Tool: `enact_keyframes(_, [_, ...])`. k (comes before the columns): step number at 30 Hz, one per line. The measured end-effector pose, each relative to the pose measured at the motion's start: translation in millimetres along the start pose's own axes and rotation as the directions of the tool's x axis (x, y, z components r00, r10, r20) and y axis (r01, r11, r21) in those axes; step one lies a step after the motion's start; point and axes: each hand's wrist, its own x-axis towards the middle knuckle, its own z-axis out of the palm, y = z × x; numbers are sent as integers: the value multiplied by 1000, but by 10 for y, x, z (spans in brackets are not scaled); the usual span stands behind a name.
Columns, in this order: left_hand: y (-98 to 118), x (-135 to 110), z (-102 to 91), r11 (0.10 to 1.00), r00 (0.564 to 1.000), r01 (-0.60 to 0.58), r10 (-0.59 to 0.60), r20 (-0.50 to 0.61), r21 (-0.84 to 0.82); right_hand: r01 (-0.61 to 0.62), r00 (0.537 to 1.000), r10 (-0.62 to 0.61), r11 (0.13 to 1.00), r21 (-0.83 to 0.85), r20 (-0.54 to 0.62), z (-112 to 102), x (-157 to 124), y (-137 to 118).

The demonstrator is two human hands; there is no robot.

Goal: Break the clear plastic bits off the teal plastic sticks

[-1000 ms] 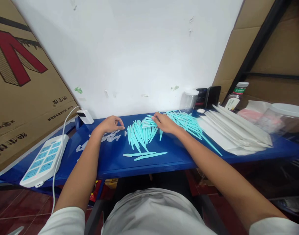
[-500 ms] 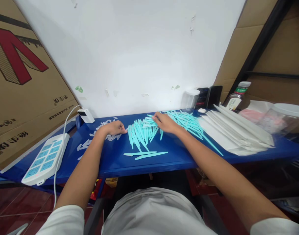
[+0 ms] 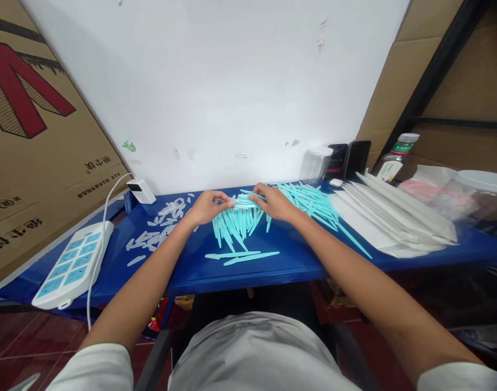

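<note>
A heap of thin turquoise plastic sticks (image 3: 240,224) lies in the middle of the blue table (image 3: 191,266), with a second heap (image 3: 313,202) further right. My left hand (image 3: 209,207) and my right hand (image 3: 272,202) meet over the top of the near heap, both with fingers curled in a pinch on one turquoise stick (image 3: 242,202) held between them. Two loose sticks (image 3: 242,256) lie nearer the table's front edge. Small white plastic bits (image 3: 161,225) are scattered left of my left hand.
A white power strip (image 3: 71,263) with its cable and a white charger (image 3: 140,191) sit at the left. A stack of white sheets (image 3: 389,220), a clear jar (image 3: 317,163), dark phones (image 3: 352,157), a bottle (image 3: 395,160) and a lidded tub (image 3: 472,195) stand right. Cardboard boxes (image 3: 36,125) flank the table.
My left hand has moved right from the white bits to the turquoise heap and now meets my right hand on a stick. My right hand has barely moved.
</note>
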Motion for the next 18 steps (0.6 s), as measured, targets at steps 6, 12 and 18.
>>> enact_keyframes(6, [55, -18, 75, 999, 999, 3, -4, -44, -41, -15, 999, 15, 1000, -14, -37, -11, 12, 20])
enact_keyframes(12, [82, -52, 82, 999, 979, -30, 33, -201, 19, -32, 999, 31, 999, -30, -37, -12, 8, 12])
enact_keyframes(18, [116, -97, 118, 998, 984, -70, 67, -166, -10, -27, 999, 26, 999, -28, -40, -19, -2, -1])
